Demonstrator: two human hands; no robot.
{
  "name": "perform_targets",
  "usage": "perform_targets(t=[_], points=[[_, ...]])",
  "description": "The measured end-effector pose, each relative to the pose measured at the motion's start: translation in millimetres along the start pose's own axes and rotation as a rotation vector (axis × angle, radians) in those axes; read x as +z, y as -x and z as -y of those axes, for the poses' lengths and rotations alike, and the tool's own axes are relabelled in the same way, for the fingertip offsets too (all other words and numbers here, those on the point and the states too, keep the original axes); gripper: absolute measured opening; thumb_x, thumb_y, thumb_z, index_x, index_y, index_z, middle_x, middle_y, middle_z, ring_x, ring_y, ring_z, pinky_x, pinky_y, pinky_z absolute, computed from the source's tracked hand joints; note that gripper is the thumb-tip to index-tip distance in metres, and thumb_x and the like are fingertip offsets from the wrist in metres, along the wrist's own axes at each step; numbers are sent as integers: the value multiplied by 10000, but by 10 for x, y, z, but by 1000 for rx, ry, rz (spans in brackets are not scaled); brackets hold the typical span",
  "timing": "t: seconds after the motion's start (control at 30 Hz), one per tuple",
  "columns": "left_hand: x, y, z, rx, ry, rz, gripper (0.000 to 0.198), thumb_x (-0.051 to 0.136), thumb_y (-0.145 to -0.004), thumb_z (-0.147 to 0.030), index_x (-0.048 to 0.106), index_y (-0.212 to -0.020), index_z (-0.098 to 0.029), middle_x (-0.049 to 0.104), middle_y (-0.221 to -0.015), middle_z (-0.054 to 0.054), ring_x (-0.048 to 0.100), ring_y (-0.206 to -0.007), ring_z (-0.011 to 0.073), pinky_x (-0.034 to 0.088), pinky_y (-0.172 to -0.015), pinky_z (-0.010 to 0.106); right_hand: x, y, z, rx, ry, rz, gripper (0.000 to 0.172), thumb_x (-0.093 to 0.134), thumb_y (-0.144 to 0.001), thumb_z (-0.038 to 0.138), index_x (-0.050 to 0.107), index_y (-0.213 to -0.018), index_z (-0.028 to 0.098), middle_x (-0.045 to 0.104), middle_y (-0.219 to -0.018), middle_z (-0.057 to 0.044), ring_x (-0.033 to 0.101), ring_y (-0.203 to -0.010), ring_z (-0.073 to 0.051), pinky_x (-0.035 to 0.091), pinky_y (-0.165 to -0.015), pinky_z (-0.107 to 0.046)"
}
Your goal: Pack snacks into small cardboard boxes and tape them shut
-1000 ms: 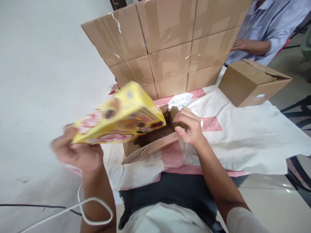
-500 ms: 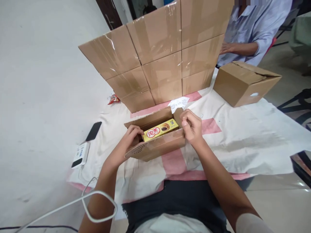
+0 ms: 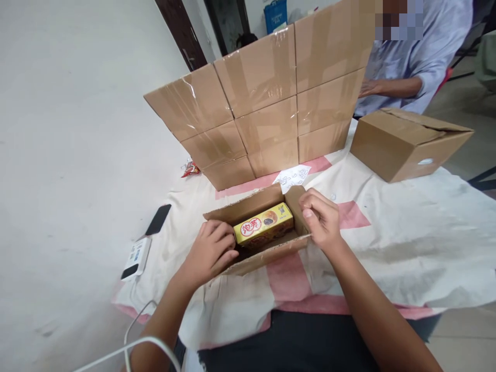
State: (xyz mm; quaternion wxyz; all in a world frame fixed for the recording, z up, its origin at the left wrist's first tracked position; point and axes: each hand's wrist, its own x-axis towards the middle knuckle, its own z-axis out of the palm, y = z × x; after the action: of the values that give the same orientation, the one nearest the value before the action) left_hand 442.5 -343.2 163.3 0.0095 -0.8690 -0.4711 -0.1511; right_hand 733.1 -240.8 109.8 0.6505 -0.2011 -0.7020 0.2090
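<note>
An open cardboard box (image 3: 267, 260) lies in front of me on the cloth-covered table. Inside it is a yellow snack box (image 3: 263, 222) with red Chinese lettering and a picture of a round puff, set toward the far wall. My left hand (image 3: 212, 250) is bent over the left end, fingertips inside the rim near the snack box; it hides that end. At the right end, my right hand (image 3: 322, 214) is closed, thumb against fingers, at the corner and upright end flap (image 3: 295, 202).
Behind stands a large taped cardboard panel (image 3: 267, 119). A closed carton (image 3: 387, 150) sits at the right, with a person's arm (image 3: 399, 87) beyond it. A printed paper (image 3: 292, 177), red packet (image 3: 190, 169), dark phone (image 3: 158, 219), white device (image 3: 137, 256) and white cable (image 3: 151, 339) are around.
The cardboard box's near wall has tipped outward, showing more of its inside and the snack box's front. My left hand has shifted over the left flap. The whole view has shifted slightly.
</note>
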Motion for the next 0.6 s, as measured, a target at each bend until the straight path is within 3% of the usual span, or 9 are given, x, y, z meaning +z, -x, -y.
perform_targets(t=[0.13,0.2,0.23,0.3,0.37,0.4,0.43,0.5,0.6], points=[[258,171,112,-103,191,-662,461,369,-1026,-532,502,-729,-206,557,-953,78,515,-914,235,443,-797,398,-14,19,-53,-38,1,-10,234,459,-1024,382,558,-889,218,529,-829,-53,515,-747,-207,395,-682,-379],[422,257,143,-208,331,-870,474,371,-1011,-573,581,-789,-211,568,-1029,88,553,-971,243,476,-830,399,-4,35,-92,-63,-47,-48,357,442,-1008,531,608,-1111,232,575,-996,-95,581,-861,-252,457,-725,-412],[501,303,153,-231,408,-904,502,354,-1001,-620,641,-894,-223,586,-1113,96,577,-1018,252,492,-876,417,8,46,-108,-68,-77,-41,458,426,-993,605,593,-1217,243,585,-1063,-108,603,-916,-275,482,-753,-433],[629,404,171,-212,562,-835,683,267,-949,-771,667,-1176,-265,609,-1260,114,622,-1085,287,503,-969,485,48,71,-129,-59,-101,86,562,418,-969,679,555,-1318,261,624,-1082,-102,632,-950,-293,499,-833,-477],[696,497,190,-210,633,-693,830,218,-896,-856,625,-1321,-271,655,-1262,132,661,-1088,320,512,-998,531,110,99,-140,-7,-41,246,450,468,-990,589,558,-1298,273,676,-1025,-73,652,-947,-282,470,-941,-506],[700,527,199,-253,619,-633,804,274,-904,-842,612,-1347,-263,684,-1222,134,674,-1084,324,522,-995,527,146,113,-146,44,3,260,354,488,-1004,493,562,-1275,277,686,-1034,-66,654,-973,-274,454,-983,-506],[686,539,207,-322,580,-583,720,370,-930,-779,595,-1371,-256,704,-1186,129,681,-1090,318,529,-995,510,182,123,-153,101,42,215,293,497,-1006,390,555,-1271,280,682,-1084,-68,647,-1027,-268,448,-1010,-497],[612,496,216,-457,464,-528,555,542,-972,-557,528,-1441,-259,694,-1237,123,666,-1158,295,521,-1027,476,244,134,-170,216,84,61,365,496,-966,247,506,-1329,286,612,-1272,-92,588,-1195,-268,456,-1034,-474],[452,315,222,-477,323,-395,642,579,-970,-385,361,-1568,-300,440,-1582,140,435,-1460,322,418,-1161,529,290,121,-190,340,73,67,611,498,-899,212,365,-1489,297,416,-1538,-108,427,-1422,-284,414,-1121,-501]])
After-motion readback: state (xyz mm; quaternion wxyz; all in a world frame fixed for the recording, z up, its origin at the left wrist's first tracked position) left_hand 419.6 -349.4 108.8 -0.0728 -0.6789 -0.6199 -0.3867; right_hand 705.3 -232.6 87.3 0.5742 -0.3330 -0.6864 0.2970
